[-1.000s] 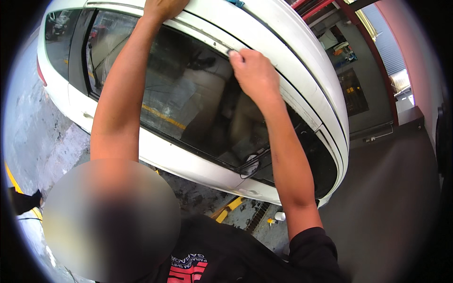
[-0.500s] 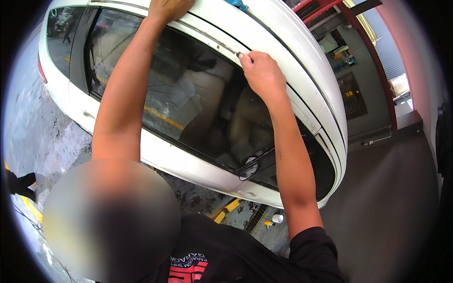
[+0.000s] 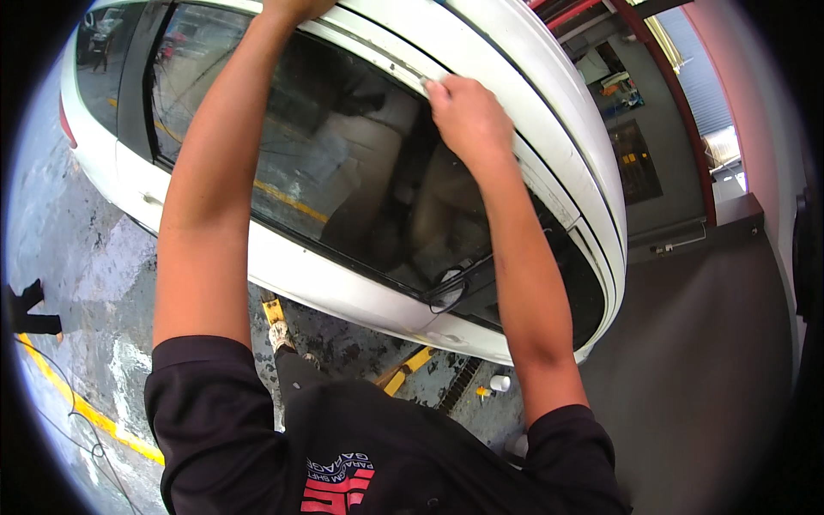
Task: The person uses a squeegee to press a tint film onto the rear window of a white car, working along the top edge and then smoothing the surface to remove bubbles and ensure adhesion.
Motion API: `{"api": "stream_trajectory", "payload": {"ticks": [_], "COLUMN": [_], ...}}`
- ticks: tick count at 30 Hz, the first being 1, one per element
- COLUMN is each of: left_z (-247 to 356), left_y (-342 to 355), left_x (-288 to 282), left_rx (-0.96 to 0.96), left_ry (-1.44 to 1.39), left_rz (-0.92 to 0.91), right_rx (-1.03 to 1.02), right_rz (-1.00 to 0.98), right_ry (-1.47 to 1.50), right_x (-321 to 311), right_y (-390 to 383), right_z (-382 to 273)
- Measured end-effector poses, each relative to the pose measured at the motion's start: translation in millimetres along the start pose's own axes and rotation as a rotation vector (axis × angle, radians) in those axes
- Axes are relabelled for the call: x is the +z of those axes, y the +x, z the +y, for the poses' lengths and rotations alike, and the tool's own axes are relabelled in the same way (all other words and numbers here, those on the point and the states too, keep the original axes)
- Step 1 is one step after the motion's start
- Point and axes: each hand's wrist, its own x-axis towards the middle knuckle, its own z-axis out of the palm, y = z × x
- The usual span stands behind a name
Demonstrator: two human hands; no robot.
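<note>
Dark rubber trim along the white car roof edge is being pressed by the right hand, fingers closing on it, with the stretch to the right seemingly left, while the left hand is bracing far left, its grip cut off from view.

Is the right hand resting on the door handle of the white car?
No, the right hand presses on the trim strip along the top edge of the side window.

Place: car garage or service bay, where you stand beside a white car with a dark side window. Floor: wet, stained concrete, marked by a yellow line. A yellow bar lies under the car by a floor grate. A thin cable trails over the floor. Beyond the roof you have a pink wall and red beams.
</note>
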Motion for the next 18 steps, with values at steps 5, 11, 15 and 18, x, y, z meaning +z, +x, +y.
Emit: {"api": "stream_trajectory", "payload": {"ticks": [5,11,15,18], "left_z": [0.1,-2.3,1.2,-6.8], "left_y": [2.9,0.3,-0.4,-0.3], "left_x": [1.2,3.9,1.8,2.7], "left_rx": [-0.035,-0.001,-0.007,-0.003], "left_ry": [-0.005,-0.006,-0.014,0.012], "left_rz": [-0.027,0.003,-0.012,-0.010], "right_rx": [-0.006,0.025,-0.023,0.017], "right_rz": [0.025,0.005,0.049,-0.022], "right_ry": [0.010,0.000,0.002,0.015], "right_x": [0.9,1.3,11.2,2.3], "right_y": [3.2,3.4,8.8,9.0], "right_z": [-6.9,5.5,-17.0,-13.0]}}
